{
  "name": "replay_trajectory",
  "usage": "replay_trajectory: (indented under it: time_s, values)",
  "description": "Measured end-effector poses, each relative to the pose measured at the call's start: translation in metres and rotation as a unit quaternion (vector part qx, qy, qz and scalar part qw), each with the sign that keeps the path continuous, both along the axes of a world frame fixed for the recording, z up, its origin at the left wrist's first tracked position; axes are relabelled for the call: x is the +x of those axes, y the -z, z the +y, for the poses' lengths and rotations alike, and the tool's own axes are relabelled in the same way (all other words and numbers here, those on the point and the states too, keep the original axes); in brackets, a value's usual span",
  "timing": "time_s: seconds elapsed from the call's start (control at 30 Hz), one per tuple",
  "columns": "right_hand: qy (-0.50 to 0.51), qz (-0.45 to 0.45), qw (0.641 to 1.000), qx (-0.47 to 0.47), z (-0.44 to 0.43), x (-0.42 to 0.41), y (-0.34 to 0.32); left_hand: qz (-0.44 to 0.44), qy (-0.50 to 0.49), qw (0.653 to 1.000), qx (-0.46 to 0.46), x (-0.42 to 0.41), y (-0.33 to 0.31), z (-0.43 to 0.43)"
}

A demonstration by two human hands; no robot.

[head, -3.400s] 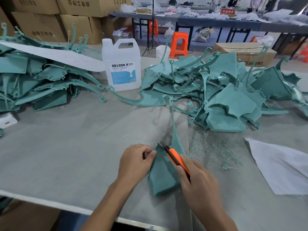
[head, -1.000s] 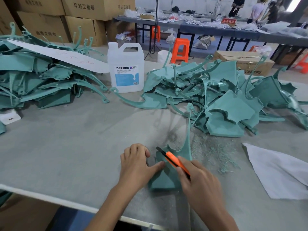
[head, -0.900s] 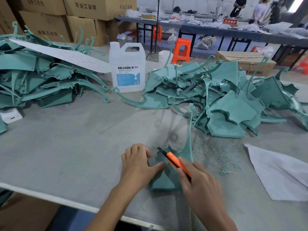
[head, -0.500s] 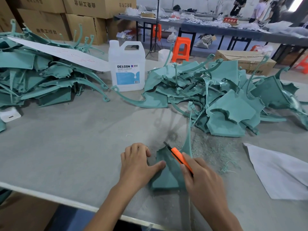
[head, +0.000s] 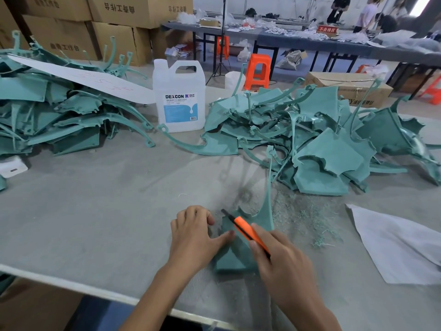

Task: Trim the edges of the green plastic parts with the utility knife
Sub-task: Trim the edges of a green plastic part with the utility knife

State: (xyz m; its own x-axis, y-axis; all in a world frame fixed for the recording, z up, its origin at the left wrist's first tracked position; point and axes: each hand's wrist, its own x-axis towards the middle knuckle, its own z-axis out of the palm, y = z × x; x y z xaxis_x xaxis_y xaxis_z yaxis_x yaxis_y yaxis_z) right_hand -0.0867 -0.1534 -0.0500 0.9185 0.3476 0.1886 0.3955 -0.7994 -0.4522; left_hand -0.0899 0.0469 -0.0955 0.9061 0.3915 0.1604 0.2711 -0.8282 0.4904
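The table (head: 83, 223) has its broadest bare stretch at the left and centre, running down to the pale near edge. A left pile (head: 59, 111) of green parts bounds that stretch at the back, with a white sheet (head: 83, 75) lying on top of it and a small white box (head: 12, 167) at the table's left edge. The jug (head: 179, 96) stands upright between the two piles.

The left hand (head: 193, 237) braces the part (head: 231, 259) near the front edge, fingers curled at its left side and thumb laid across its face. The part's thin spike rises on the right. The right hand (head: 284, 261) grips the orange knife (head: 243, 226), which slants up-left across the part.

Shavings (head: 303, 211) litter the table just right of the part. Behind them the right pile (head: 322, 144) crowds the back, and a paper (head: 393, 249) covers the right front.

Against half a second ago, the knife sits further left, its dark tip now at the part's upper left corner. The left hand holds its place.
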Motion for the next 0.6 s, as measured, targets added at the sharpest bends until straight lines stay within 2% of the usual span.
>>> replay_trajectory:
  time_s: [0.13,0.27,0.47,0.6]
  values:
    - [0.018,0.004,1.000,-0.002,0.000,0.002,0.000,-0.003,-0.003,1.000,-0.010,0.000,0.001,0.000]
    - [-0.010,-0.012,1.000,-0.008,0.002,-0.001,-0.003,-0.003,-0.001,1.000,-0.006,0.000,0.001,0.000]
    - [-0.015,-0.084,0.996,-0.013,0.002,0.002,-0.010,-0.015,-0.017,1.000,-0.020,0.001,0.003,0.000]
    - [-0.011,-0.082,0.996,-0.013,0.000,0.000,-0.005,-0.020,-0.018,0.999,-0.019,0.001,0.003,0.000]
